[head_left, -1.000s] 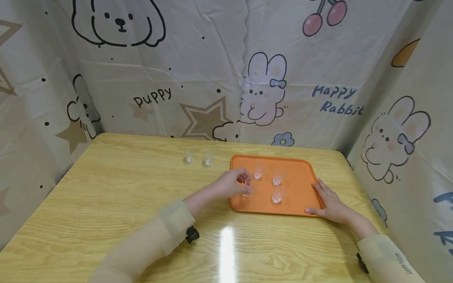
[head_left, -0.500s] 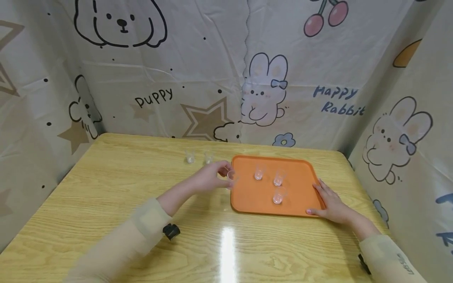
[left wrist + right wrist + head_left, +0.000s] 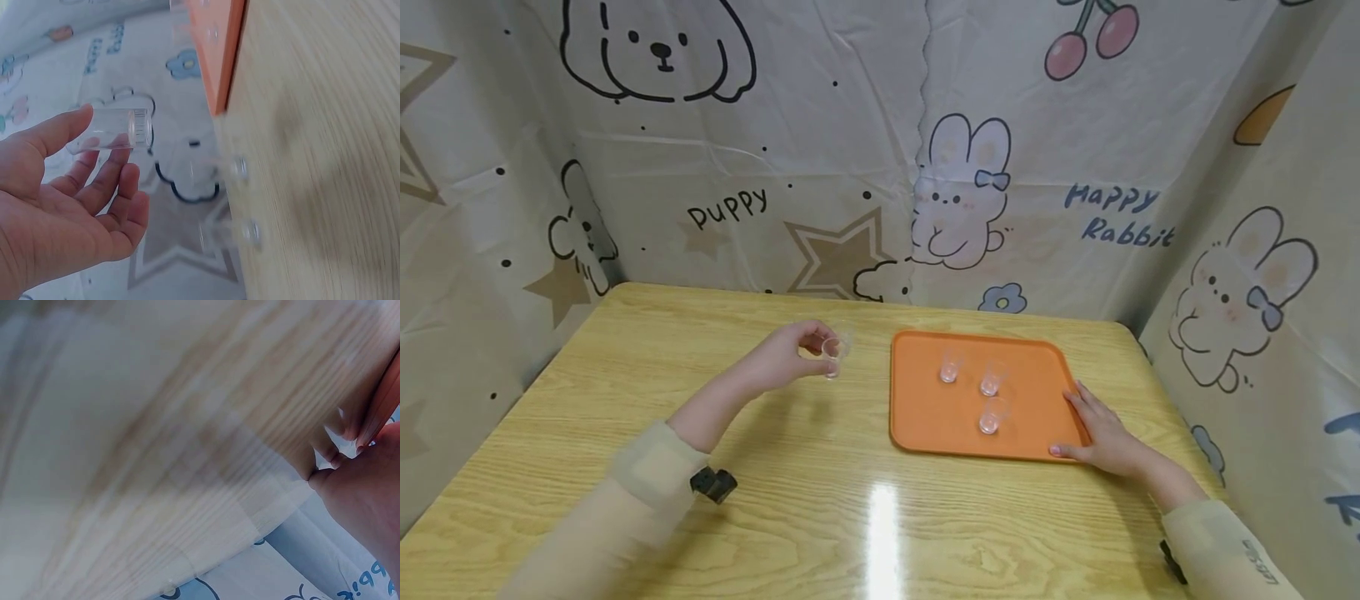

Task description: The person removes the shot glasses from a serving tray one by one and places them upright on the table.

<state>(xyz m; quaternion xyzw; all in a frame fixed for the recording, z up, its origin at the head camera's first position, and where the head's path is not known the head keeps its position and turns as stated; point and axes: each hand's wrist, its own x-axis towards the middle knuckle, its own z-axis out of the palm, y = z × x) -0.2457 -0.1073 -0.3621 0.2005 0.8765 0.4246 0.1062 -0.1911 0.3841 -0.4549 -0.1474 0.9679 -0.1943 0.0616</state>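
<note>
My left hand (image 3: 782,360) is raised over the table, left of the orange tray (image 3: 917,429). Between its thumb and fingers it pinches a small clear cup (image 3: 831,354); in the left wrist view this cup (image 3: 112,129) shows a ridged base. Three similar clear cups stand in the tray: one at the back (image 3: 949,369), one behind right (image 3: 990,382) and one in front (image 3: 989,417). My right hand (image 3: 1105,437) rests on the tray's right rim near the front corner, fingers and thumb spread. Its fingertips are partly hidden in the right wrist view.
In the left wrist view two more clear cups, one nearer the tray (image 3: 237,167) and another (image 3: 250,232), stand on the wooden table (image 3: 647,375); the hand and held cup mostly cover them in the head view. A printed cloth (image 3: 820,167) hangs behind the table.
My left hand has carried the clear cup off the tray's left side, leftward over the table towards the back. My right hand has stayed at the tray's rim.
</note>
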